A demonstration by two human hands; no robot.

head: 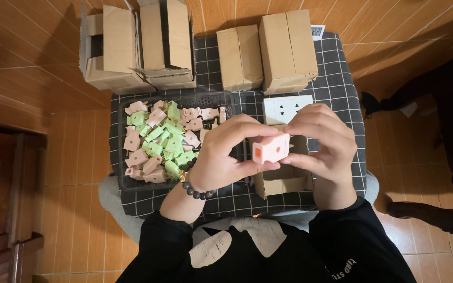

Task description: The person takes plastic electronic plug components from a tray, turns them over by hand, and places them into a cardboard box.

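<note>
- Orange-brown floor tiles surround a small tabletop (pixel 336 89) under a black cloth with a white grid.
- Both hands meet above it — the left hand (pixel 221 154) and right hand (pixel 323 144) each have their grip clamped on a small pink cube-shaped plug adapter (pixel 272 148), held over an open cardboard box (pixel 284 181).
- At the far edge stand two closed cardboard cartons (pixel 266 52); left of them, two opened cartons (pixel 137 47) with flaps up.
- A black mesh tray (pixel 124 181) holds a heap of pink and green plastic parts (pixel 161 141).
- A white socket plate (pixel 284 107) lies beyond the hands, partly covered by the fingers.
- A small printed card (pixel 317 30) shows behind the cartons — mostly hidden.
- Dark shapes at right are cut off and hard to make out.
</note>
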